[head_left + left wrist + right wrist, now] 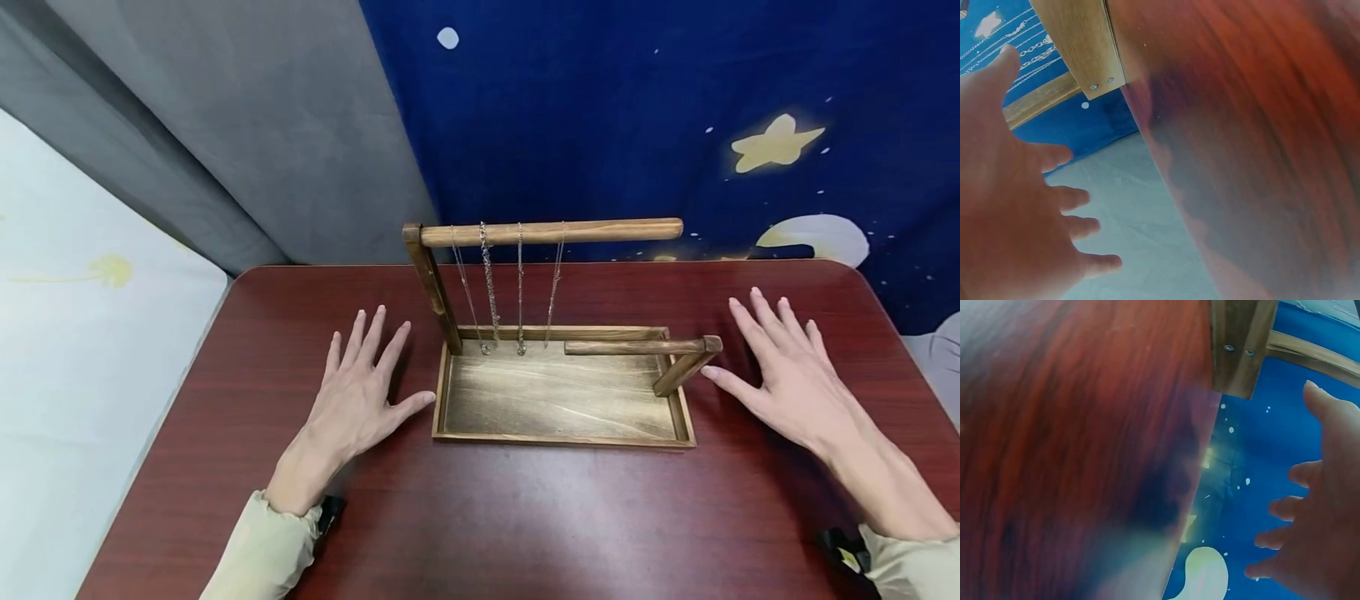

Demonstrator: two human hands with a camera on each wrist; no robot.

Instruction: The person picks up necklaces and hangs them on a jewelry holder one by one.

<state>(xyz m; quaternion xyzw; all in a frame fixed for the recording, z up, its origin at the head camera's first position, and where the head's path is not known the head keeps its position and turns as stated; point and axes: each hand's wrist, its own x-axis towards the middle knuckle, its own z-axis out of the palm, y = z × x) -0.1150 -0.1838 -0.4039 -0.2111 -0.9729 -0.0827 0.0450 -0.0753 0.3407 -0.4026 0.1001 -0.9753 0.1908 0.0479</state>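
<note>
A wooden jewelry stand (431, 292) rises from a shallow wooden tray (555, 440) on the table. Several thin silver necklaces (489, 283) hang side by side from its long upper bar (622, 230). The lower, shorter bar (618, 347) at the right carries nothing. To the left of the tray my left hand (348, 408) lies with fingers spread, its thumb tip close to the tray's side. My right hand (798, 383) is spread at the right, thumb toward the short post (678, 375). Neither hand holds anything. Both wrist views show spread fingers beside the stand.
The dark red wooden table (540, 525) ends just behind the stand. Beyond it hang a grey curtain (285, 108) and a blue curtain (600, 108) with stars and a moon. A white cloth (75, 375) is at the left.
</note>
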